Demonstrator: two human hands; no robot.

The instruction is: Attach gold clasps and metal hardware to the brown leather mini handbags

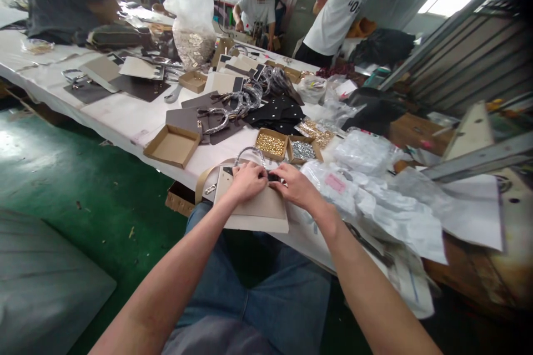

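A beige bag panel (258, 214) with a black strip along its top lies at the table's near edge, over my lap. A loop handle (251, 150) in clear wrap stands up from that strip. My left hand (249, 183) presses on the panel at the strip, fingers bent over it. Beside it, my right hand (295, 184) pinches at the strip's right part; whatever is between its fingertips is too small to make out. A tan strap (203, 182) with a metal clasp (210, 189) hangs at the panel's left.
Beyond the panel stand a box of gold hardware (270, 144) and a box of silver hardware (303, 150). A cardboard tray (172, 146) sits left. Wrapped handles (250, 99) and grey panels lie behind. Plastic bags (366, 150) crowd the right. Several people are farther back.
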